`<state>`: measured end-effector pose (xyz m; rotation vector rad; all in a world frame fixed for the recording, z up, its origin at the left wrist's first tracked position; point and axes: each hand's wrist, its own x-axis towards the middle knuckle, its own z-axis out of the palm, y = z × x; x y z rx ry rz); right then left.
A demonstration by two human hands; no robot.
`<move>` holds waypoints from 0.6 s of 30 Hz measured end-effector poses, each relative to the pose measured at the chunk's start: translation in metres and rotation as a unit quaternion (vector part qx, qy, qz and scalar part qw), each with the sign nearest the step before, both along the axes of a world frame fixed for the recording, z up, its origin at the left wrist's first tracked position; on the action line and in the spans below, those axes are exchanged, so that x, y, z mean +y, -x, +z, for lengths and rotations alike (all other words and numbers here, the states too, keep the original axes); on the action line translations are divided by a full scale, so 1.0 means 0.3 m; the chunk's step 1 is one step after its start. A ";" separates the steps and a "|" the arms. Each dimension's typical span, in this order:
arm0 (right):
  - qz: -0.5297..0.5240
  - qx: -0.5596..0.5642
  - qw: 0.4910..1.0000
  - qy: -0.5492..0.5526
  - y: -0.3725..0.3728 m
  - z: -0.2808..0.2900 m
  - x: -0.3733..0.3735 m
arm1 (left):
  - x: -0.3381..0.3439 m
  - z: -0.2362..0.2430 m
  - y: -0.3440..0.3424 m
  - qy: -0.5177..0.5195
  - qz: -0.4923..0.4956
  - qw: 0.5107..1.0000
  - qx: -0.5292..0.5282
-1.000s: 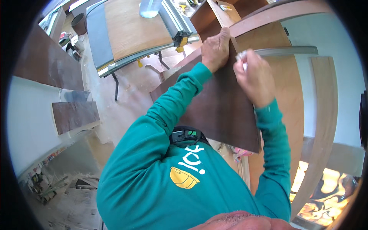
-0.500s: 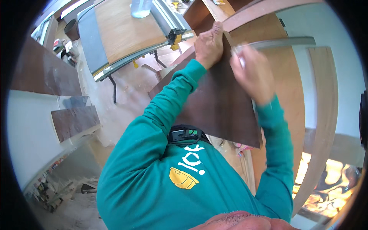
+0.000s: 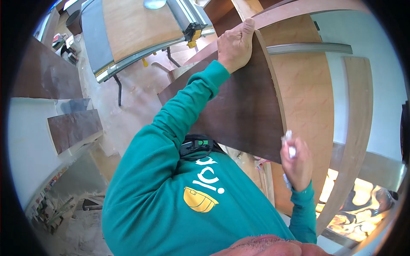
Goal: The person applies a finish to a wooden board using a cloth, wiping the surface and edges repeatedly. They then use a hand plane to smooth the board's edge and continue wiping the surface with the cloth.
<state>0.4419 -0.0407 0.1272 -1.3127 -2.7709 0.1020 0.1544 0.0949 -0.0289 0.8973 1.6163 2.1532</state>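
A dark brown board (image 3: pixel 232 115) leans against my body, its pale narrow edge running from top down toward my right side. My left hand (image 3: pixel 235 47) grips its upper corner, thumb raised over the edge. My right hand (image 3: pixel 297 160) is closed on a small white object (image 3: pixel 288 138), too small to identify, beside the lower end of that edge. Behind the board are a tan plywood panel (image 3: pixel 307 94) and a grey metal strip (image 3: pixel 316 48) crossing it.
A saw table (image 3: pixel 141 30) with a rail and bent legs stands ahead-left. A wooden cabinet (image 3: pixel 218 15) is at the top. A pale plank (image 3: pixel 356 98) stands at right. Brown panels (image 3: pixel 74 130) and clutter (image 3: pixel 55 213) lie along the left.
My right hand has moved down along the board's edge with the white object, from near the top corner to the lower end. My left hand still grips the corner, now slightly higher in view.
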 end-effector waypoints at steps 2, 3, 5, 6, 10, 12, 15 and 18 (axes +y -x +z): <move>0.052 0.030 0.998 -0.016 0.128 -0.024 0.105 | 0.025 -0.025 0.006 -0.025 0.007 1.000 -0.007; 0.044 -0.005 0.999 0.003 0.186 -0.026 0.154 | 0.032 -0.028 -0.007 -0.013 -0.002 1.000 -0.011; 0.103 -0.010 0.993 -0.049 0.332 -0.065 0.278 | 0.037 -0.035 0.002 0.012 0.006 1.000 -0.005; 0.147 0.009 0.982 -0.119 0.384 -0.085 0.299 | 0.050 -0.038 0.009 0.020 0.012 1.000 -0.001; 0.110 0.176 0.978 0.004 0.349 -0.108 0.332 | 0.041 -0.062 0.043 0.016 0.082 0.994 0.071; 0.007 0.324 0.942 0.087 0.332 -0.170 0.367 | -0.004 -0.024 0.041 -0.027 0.045 0.996 0.069; -0.139 0.495 0.839 0.178 0.271 -0.227 0.413 | -0.017 -0.023 0.035 -0.060 0.041 0.994 0.078; -0.126 0.525 0.822 0.181 0.287 -0.262 0.382 | -0.017 -0.049 0.038 -0.126 0.118 0.975 0.136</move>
